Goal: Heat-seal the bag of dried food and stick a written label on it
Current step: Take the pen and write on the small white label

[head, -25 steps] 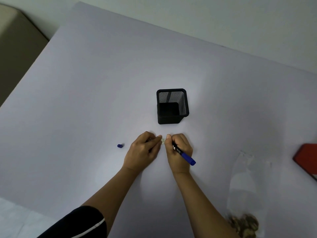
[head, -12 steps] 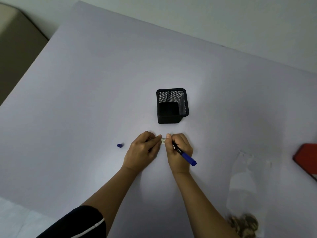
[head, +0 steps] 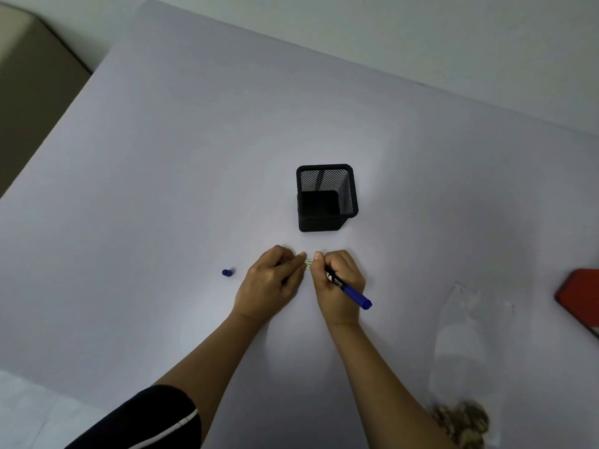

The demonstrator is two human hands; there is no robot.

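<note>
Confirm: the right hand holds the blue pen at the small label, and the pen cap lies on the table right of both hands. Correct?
Wrong on one point: the head view shows the pen cap on the table to the left of both hands, past the left hand. The right hand does hold the blue pen at the label.

The label is a small white strip lying flat in mid-scene. The left hand pinches its left end. The right hand touches its right end and grips a blue marker, whose tail points near-right. The marker's blue cap lies apart to the left. The clear bag lies flat at the near right, with brown dried food bunched in its near end.
</note>
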